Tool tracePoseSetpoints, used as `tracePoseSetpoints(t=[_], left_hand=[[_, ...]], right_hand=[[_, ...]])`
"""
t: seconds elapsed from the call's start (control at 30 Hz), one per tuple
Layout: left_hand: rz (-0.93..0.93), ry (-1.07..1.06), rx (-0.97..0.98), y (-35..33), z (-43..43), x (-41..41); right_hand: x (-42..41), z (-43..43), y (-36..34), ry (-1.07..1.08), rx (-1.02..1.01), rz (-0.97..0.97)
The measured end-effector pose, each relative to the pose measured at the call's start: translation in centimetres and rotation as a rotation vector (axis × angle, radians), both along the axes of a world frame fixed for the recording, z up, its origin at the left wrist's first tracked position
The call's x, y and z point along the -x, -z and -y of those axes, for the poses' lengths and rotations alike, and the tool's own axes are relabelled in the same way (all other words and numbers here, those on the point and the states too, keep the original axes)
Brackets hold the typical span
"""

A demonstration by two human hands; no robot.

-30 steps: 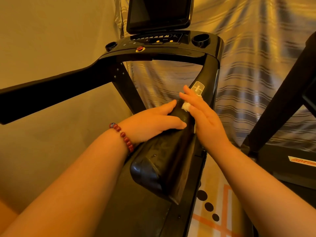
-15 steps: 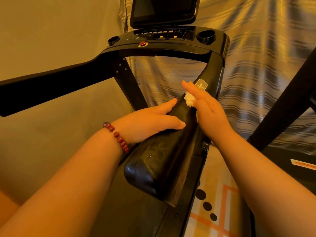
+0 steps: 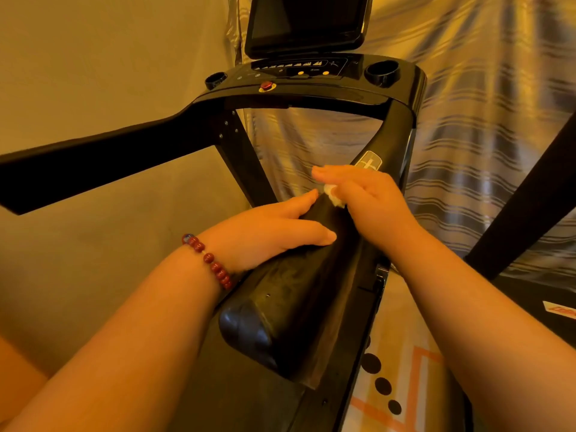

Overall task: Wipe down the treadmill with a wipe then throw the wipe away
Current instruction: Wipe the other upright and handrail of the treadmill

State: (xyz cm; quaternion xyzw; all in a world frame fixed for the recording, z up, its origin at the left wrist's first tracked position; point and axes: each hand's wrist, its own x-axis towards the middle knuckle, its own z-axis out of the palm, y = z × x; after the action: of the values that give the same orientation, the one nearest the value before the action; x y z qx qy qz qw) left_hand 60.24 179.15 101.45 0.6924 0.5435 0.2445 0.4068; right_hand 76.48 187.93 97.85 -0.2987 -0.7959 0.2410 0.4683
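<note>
My left hand (image 3: pixel 280 232) rests on the black padded handrail (image 3: pixel 296 300) of the black treadmill (image 3: pixel 402 126). Its fingers are straight against the rail's inner side, the thumb lies on top, and it holds nothing. My right hand (image 3: pixel 371 204) pinches a small white crumpled wipe (image 3: pixel 333 196) between thumb and fingers and presses it on the rail's top, just beyond my left thumb and just below the silver sensor plate (image 3: pixel 369 162). The rail's long axis runs from its rounded end near me up and away to the right corner of the button console (image 3: pixel 311 79). A red bead bracelet (image 3: pixel 212 263) circles my left wrist.
</note>
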Motion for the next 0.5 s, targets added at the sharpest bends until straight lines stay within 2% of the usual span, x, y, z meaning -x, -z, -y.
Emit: tracePoseSetpoints(t=[0.1, 0.2, 0.3, 0.5], left_hand=[[-0.090, -0.029, -0.035, -0.1, 0.4, 0.0], [-0.002, -0.057, 0.023, -0.1, 0.6, 0.1], [0.008, -0.066, 0.045, -0.1, 0.7, 0.0], [-0.013, -0.018, 0.043, 0.2, 0.4, 0.1]], right_hand=[[0.0, 0.9, 0.3, -0.102, -0.139, 0.062], [-0.5, -0.4, 0.4, -0.110, -0.100, 0.008], [-0.6, -0.9, 0.9, -0.046, -0.067, -0.034], [-0.8, 0.0, 1.6, -0.116, -0.204, -0.002]])
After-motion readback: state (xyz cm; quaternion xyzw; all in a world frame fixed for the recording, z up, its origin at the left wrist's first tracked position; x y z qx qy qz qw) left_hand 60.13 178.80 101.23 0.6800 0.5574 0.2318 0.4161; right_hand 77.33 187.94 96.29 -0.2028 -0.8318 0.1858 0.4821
